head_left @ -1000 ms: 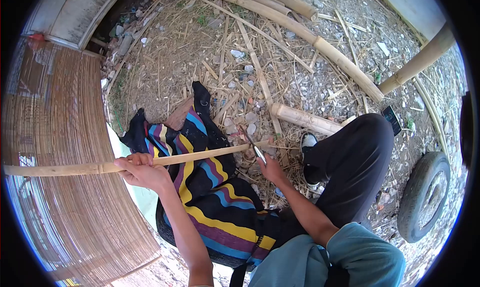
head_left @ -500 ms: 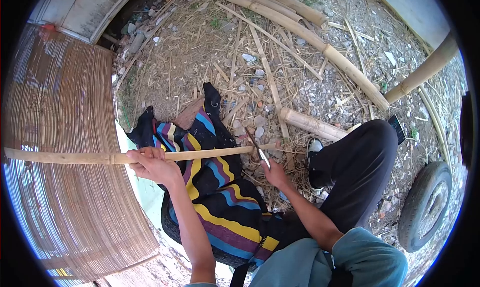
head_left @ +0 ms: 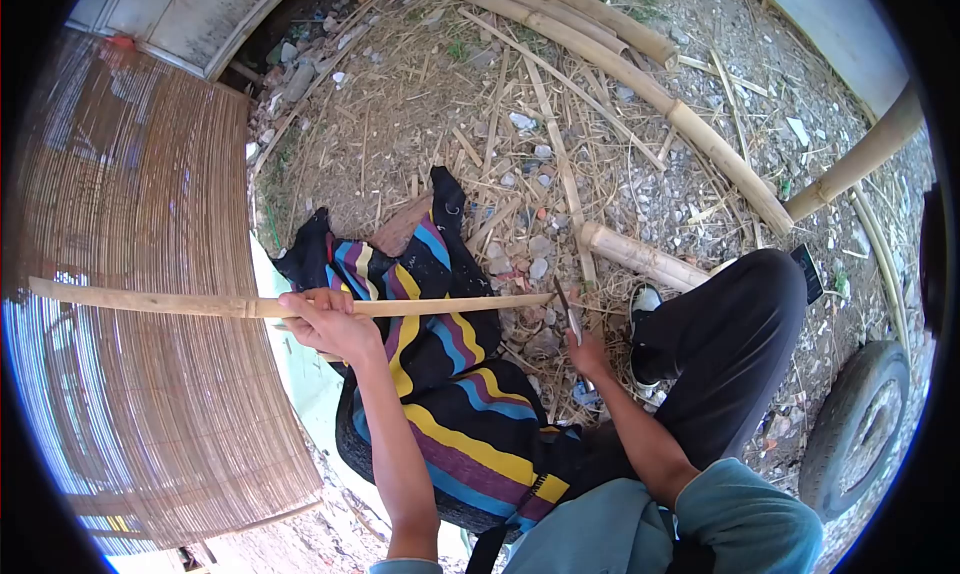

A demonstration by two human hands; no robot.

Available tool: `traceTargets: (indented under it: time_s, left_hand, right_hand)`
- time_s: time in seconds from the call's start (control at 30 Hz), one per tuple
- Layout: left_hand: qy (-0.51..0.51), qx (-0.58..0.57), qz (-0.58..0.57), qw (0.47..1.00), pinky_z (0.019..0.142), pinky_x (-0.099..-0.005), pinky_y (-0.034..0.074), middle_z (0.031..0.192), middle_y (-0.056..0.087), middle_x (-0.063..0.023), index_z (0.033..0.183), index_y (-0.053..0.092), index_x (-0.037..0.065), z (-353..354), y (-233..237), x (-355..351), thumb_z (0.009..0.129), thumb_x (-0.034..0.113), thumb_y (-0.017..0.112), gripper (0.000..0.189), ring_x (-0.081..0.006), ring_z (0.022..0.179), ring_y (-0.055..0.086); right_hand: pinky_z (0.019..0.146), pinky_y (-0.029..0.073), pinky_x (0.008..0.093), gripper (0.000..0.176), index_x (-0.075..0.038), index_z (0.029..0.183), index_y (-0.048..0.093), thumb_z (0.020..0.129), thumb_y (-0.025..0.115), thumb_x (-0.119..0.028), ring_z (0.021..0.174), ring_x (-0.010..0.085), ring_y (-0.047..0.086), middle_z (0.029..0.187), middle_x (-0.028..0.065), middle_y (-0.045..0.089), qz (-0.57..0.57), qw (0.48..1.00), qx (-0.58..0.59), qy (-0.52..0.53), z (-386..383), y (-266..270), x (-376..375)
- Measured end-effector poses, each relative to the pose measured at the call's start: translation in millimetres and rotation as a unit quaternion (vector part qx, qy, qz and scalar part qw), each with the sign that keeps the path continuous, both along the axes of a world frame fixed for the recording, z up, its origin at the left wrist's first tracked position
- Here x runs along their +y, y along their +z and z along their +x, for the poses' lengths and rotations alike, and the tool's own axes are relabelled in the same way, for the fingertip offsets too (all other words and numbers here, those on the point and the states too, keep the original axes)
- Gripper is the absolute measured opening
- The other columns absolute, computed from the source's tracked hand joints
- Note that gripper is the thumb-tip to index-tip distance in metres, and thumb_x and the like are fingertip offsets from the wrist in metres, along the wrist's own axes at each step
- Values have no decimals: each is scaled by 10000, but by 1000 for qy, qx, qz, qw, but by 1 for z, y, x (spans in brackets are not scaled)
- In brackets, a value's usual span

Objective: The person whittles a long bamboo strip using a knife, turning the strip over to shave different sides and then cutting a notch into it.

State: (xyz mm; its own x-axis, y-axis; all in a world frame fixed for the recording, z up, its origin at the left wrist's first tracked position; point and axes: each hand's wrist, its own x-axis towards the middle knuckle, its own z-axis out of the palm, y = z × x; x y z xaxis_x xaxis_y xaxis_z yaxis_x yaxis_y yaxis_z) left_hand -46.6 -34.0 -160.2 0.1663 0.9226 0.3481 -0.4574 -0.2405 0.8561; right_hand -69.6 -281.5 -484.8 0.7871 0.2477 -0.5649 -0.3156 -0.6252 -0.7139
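Observation:
My left hand (head_left: 335,326) is closed round a long, split bamboo strip (head_left: 440,306), which runs level across the view. The strip's left part crosses in front of a reed screen; its right end narrows above the littered ground. My right hand (head_left: 588,358) grips a knife (head_left: 570,314) by its handle, fingers wrapped round it. The dark blade stands up right at the strip's right tip. Beneath the strip, a black cloth with yellow, purple and blue stripes (head_left: 470,444) covers my lap and hangs forward.
Thick bamboo poles (head_left: 640,79) lie at the back, and a shorter bamboo piece (head_left: 645,257) rests beyond my shoe. A tyre (head_left: 855,429) is at the right. The reed screen (head_left: 150,224) stands on the left. Bamboo shavings and stones litter the ground (head_left: 400,104).
My right hand has moved the knife rightward along the bamboo strip, from short of the end to its tip. My left hand keeps its grip. The whole view has shifted slightly.

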Motion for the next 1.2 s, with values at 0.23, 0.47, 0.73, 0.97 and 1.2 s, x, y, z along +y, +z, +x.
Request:
traceTargets:
  time_s: [0.23, 0.47, 0.73, 0.97, 1.2]
  left_hand:
    - [-63, -14, -27, 998, 319, -198, 195, 484, 260, 43, 676, 356, 133, -2, 8, -10, 906, 376, 513, 369, -40, 368, 236]
    - [-126, -43, -17, 991, 294, -206, 169, 489, 256, 40, 686, 314, 142, -18, -1, 2, 934, 332, 471, 349, -36, 342, 218]
    - [-109, -34, 3, 993, 313, -208, 174, 487, 260, 42, 695, 328, 135, -7, 2, -8, 939, 332, 459, 340, -38, 359, 208]
    - [-198, -73, -7, 977, 300, -215, 199, 472, 289, 21, 736, 326, 106, -5, 3, -7, 950, 307, 431, 312, -53, 342, 248]
    - [-154, -61, -21, 986, 305, -200, 172, 486, 240, 37, 664, 300, 140, -10, -2, -6, 920, 417, 444, 404, -50, 350, 188]
  right_hand:
    - [588, 476, 503, 397, -16, 1024, 483, 896, 464, -391, 658, 448, 593, 645, 258, 584, 178, 974, -112, 91, -4, 179, 47]
    - [591, 474, 526, 394, 23, 956, 483, 890, 483, -365, 683, 459, 585, 672, 274, 584, 57, 989, -104, 88, -5, 143, 36]
    - [701, 444, 486, 447, 1, 1002, 539, 906, 412, -417, 811, 442, 571, 801, 263, 595, 39, 998, 45, -6, -12, 42, 6]
    - [574, 456, 447, 358, 14, 998, 499, 891, 501, -327, 663, 442, 583, 634, 235, 565, 186, 972, -90, 108, -4, 214, 48]
    - [508, 455, 453, 328, -22, 980, 473, 859, 570, -311, 615, 411, 594, 609, 226, 568, 174, 969, -143, 101, -32, 163, 39]
